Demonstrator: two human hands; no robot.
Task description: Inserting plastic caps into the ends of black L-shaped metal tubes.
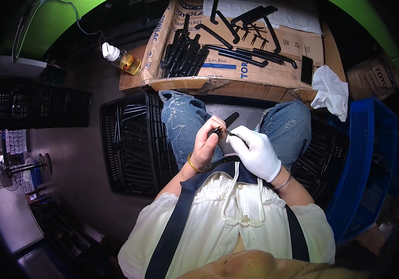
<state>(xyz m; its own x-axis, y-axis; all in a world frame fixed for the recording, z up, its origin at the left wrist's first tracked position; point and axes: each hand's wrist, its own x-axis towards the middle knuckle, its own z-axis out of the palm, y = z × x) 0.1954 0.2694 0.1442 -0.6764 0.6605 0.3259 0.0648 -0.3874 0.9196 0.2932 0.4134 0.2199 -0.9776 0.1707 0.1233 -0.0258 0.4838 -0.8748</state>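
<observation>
Bare, my left hand (206,145) is closed around a black bar-shaped part (231,118), held over my lap. One end of the part sticks out past the fingers, and small prongs show at the end near my thumb. My right hand (258,153), in a white glove, is closed in a pinch close beside the left. A thin dark thing (229,133) shows at its fingertips, against the part; its kind is too small to tell. On the cardboard in front of my knees lie several black bent handles (250,16) and a pile of black bars (185,56).
A black crate (155,139) of dark bars stands left of my legs, another (336,153) on the right beside a blue crate (362,139). The cardboard (218,72) also bears a phone (307,69) and crumpled white cloth (330,88). A bottle of yellow liquid (129,63) stands left.
</observation>
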